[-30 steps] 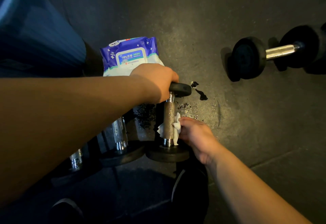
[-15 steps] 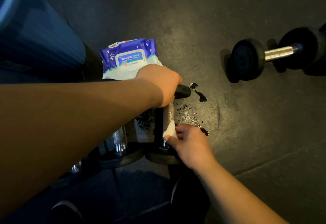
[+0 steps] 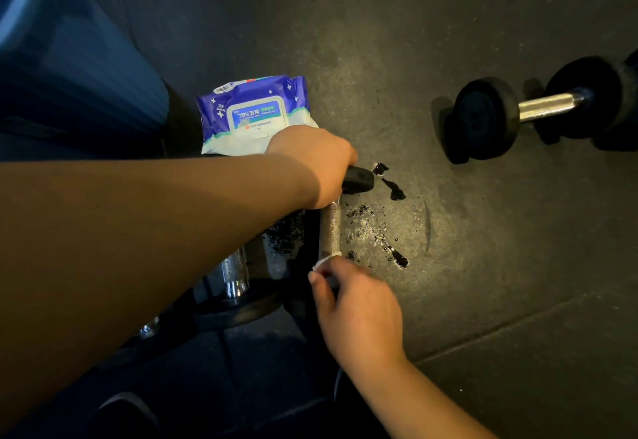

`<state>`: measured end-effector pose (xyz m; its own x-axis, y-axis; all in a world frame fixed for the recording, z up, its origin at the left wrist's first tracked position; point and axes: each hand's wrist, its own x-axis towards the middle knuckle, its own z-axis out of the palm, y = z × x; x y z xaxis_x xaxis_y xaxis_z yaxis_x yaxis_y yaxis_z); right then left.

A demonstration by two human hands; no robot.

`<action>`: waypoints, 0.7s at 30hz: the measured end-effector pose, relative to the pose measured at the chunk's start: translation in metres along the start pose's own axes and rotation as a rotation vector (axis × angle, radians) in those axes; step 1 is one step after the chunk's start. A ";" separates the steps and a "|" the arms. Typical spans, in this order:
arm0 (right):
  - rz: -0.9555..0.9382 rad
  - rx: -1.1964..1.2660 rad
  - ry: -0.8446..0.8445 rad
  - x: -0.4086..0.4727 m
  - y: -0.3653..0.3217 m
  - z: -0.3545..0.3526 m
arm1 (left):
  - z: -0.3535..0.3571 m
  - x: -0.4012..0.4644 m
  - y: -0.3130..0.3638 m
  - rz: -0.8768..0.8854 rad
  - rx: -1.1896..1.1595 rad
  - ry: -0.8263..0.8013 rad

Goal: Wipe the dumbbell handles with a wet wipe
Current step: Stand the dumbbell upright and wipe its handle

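A small dumbbell [image 3: 330, 228] with a knurled metal handle lies on the dark floor, pointing away from me. My left hand [image 3: 316, 162] grips its far black end [image 3: 359, 179]. My right hand [image 3: 355, 304] is closed around the near end of the handle, pinching a white wet wipe [image 3: 322, 262] against it; only a sliver of the wipe shows above my fingers. The near weight of this dumbbell is hidden under my right hand.
A blue and white pack of wet wipes [image 3: 253, 114] lies just beyond my left hand. More dumbbells [image 3: 236, 273] lie to the left under my forearm. Another dumbbell [image 3: 538, 107] lies far right. Wet dark splashes [image 3: 393, 190] mark the floor.
My right hand slid the wipe down the handle toward me, from the middle to the near end, baring the knurled part. The wipe went from spread to mostly hidden. My left hand kept its grip.
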<state>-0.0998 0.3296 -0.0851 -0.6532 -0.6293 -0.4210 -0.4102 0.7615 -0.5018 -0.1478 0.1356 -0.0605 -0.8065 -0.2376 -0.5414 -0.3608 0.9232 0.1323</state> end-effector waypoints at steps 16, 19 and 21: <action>0.301 0.411 -0.198 0.040 0.030 0.008 | 0.014 -0.014 -0.014 -0.005 -0.157 0.054; 0.247 0.133 -0.138 0.034 0.021 -0.006 | 0.031 -0.019 -0.018 0.015 -0.372 0.142; 0.244 0.071 -0.110 0.031 0.020 -0.014 | 0.040 -0.015 -0.014 -0.001 -0.529 0.164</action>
<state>-0.1369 0.3275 -0.0974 -0.6524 -0.4450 -0.6135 -0.2010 0.8821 -0.4261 -0.1120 0.1378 -0.0876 -0.8534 -0.3212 -0.4106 -0.5133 0.6554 0.5540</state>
